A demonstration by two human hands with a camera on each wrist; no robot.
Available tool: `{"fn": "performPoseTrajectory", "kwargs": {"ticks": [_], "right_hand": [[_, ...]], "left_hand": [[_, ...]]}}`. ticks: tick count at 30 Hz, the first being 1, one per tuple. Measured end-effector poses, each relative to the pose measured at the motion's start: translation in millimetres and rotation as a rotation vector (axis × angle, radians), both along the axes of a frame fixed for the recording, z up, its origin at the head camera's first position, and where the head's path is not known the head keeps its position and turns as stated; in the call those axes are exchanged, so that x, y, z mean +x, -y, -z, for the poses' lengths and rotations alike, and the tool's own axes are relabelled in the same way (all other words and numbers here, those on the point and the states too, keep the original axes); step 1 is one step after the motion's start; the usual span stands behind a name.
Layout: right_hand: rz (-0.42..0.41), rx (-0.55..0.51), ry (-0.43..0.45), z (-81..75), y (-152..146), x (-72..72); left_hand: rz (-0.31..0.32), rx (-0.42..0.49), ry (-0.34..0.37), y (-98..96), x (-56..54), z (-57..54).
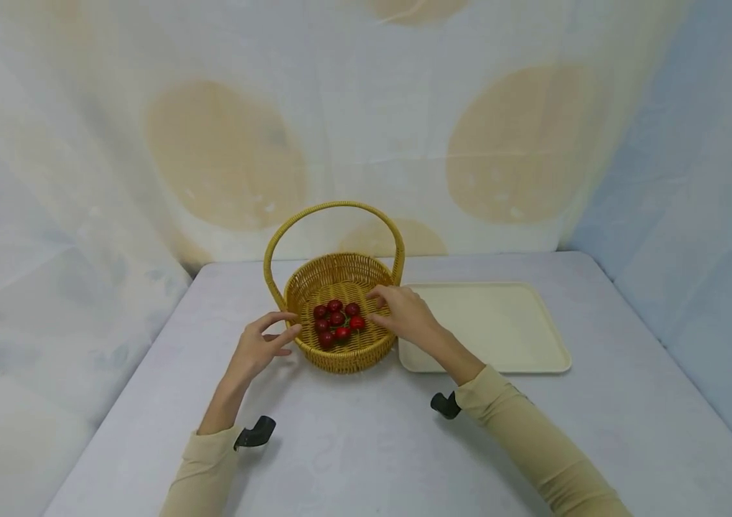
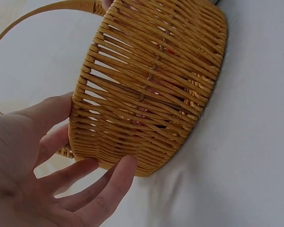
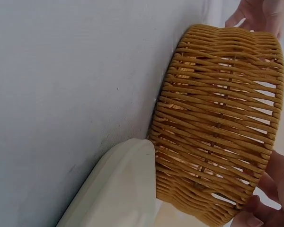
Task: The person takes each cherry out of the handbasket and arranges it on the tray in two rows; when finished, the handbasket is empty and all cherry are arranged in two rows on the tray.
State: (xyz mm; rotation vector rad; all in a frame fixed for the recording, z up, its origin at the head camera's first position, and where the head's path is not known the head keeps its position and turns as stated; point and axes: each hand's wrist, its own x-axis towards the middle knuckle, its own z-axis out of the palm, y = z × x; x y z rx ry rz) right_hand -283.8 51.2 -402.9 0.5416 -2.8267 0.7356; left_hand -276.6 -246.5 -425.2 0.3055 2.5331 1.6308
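A yellow-brown wicker basket (image 1: 343, 362) with a tall arched handle (image 1: 340, 205) stands on the table. Inside it, several dark red cherries (image 1: 336, 318) with green stems lie grouped towards the front. At the basket's left rim is my left hand (image 1: 259, 346), fingers loosely spread; the left wrist view shows its fingertips (image 2: 128, 165) close along the outer weave. My right hand (image 1: 407, 312) reaches over the right rim near the handle's foot, with a gap between thumb and fingers. In the right wrist view, the basket wall partly hides its fingers (image 3: 274, 184).
To the right of the basket lies a cream rectangular tray (image 1: 537, 327), its left edge beside the basket wall. Behind the table (image 1: 353, 445) hangs a pale curtain (image 1: 366, 129) with tan circles. Black mounts (image 1: 256, 432) stick out from both wrists.
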Motion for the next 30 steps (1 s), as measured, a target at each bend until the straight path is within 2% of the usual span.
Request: {"fn": "performPoseTrajectory", "kwargs": {"ticks": [4, 6, 10, 13, 15, 21, 26, 30], "right_hand": [[-0.026, -0.01, 0.001, -3.5, 2.3, -7.1], [-0.041, -0.021, 0.005, -4.9, 3.6, -10.9], [-0.055, -0.031, 0.015, -4.5, 8.6, -18.4], [-0.052, -0.023, 0.038, -1.6, 13.2, -24.4], [-0.057, -0.022, 0.055, 0.7, 15.1, -28.2], [-0.132, -0.05, 0.143, 6.2, 16.4, -36.1], [-0.185, -0.015, 0.152, 6.6, 17.0, -42.2], [-0.208, 0.015, 0.157, 4.8, 17.0, -46.3]], "left_hand": [[0.004, -0.003, 0.009, -3.0, 6.3, -11.7], [0.001, -0.002, 0.014, -3.1, 6.4, -12.2], [-0.002, 0.021, 0.021, 0.9, -2.6, 2.7], [-0.011, 0.026, 0.007, 5.7, -10.3, 16.7], [-0.012, 0.023, -0.007, 8.0, -12.6, 21.9], [-0.021, 0.023, -0.007, 9.3, -11.5, 25.3], [-0.022, 0.026, -0.006, 7.4, -11.8, 24.8], [-0.019, 0.03, 0.001, 4.6, -11.8, 20.3]]}}
